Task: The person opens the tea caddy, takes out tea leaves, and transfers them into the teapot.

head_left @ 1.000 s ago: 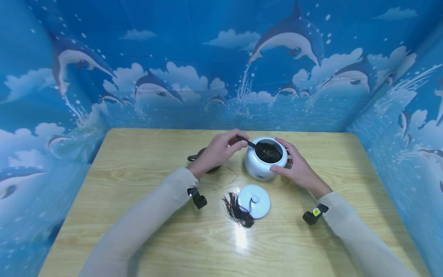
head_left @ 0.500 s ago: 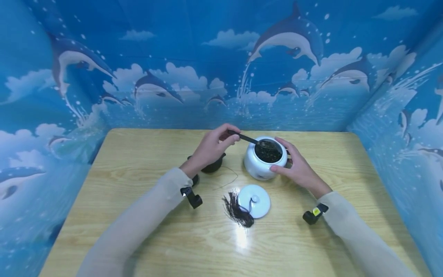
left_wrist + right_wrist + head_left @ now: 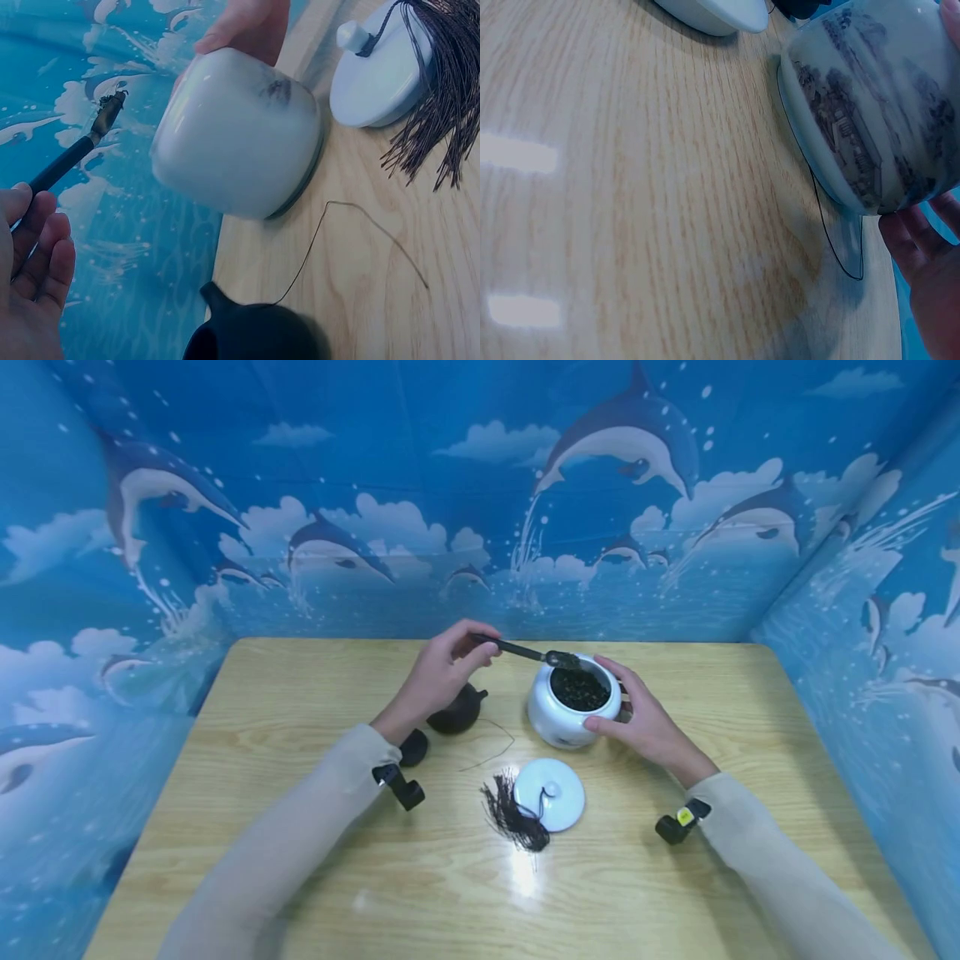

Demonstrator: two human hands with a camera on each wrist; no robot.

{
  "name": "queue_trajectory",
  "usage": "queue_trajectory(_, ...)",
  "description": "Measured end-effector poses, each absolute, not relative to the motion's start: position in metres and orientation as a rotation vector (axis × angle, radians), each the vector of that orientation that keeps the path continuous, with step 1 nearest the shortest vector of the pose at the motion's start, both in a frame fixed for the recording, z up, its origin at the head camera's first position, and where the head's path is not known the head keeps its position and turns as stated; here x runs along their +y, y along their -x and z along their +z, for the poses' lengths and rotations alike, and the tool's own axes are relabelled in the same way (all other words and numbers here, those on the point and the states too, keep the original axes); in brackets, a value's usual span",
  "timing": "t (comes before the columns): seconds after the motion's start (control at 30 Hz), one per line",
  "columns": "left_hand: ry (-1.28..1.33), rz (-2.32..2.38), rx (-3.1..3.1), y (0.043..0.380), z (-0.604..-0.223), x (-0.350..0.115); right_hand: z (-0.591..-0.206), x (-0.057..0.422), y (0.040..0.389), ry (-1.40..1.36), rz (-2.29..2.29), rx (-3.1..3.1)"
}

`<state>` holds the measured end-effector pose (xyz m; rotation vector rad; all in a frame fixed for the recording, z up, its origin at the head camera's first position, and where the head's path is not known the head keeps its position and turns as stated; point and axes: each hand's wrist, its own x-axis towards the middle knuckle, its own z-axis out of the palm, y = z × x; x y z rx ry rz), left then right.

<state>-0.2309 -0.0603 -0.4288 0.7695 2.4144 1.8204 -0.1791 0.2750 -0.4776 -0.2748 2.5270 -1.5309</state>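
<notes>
My left hand [image 3: 438,672] pinches the black handle of a small spoon [image 3: 517,649] between thumb and fingers. Dark dry tea leaves [image 3: 112,101] are heaped on the spoon's tip, which is over the far rim of a white porcelain jar. More dark leaves [image 3: 579,691] fill the inside of this jar [image 3: 551,718]. My right hand [image 3: 648,727] grips the jar around its right side, thumb at the near rim. A painted landscape shows on the jar's wall [image 3: 870,112] in the right wrist view. Below my left hand stands a small dark teapot [image 3: 456,712], partly hidden by it.
The jar's white lid [image 3: 566,797] lies in front of it, with a dark brown tassel [image 3: 517,822] tied to its knob. A round dark lid [image 3: 414,748] sits beside my left wrist. A thin cord [image 3: 360,208] curves over the wooden table [image 3: 615,893] between teapot and jar.
My left hand has lifted the spoon out of the jar and moved left, with leaves on its tip. The teapot has come into view below it. My right hand stays on the jar.
</notes>
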Motion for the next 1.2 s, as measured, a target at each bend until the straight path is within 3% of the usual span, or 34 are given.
queue_trajectory(0.63, -0.587, 1.874, 2.498, 0.207, -0.391, -0.118, -0.480, 0.276, 0.179, 0.306, -1.501, 2.550)
queue_trajectory(1.07, -0.381, 1.782, 2.603, 0.207, -0.417, -0.164, -0.451, 0.265, 0.168, 0.278, -1.495, 2.530)
queue_trajectory(1.2, -0.360, 1.712, 2.645, 0.210, -0.433, -0.178, -0.459, 0.268, 0.171, 0.275, -1.489, 2.539)
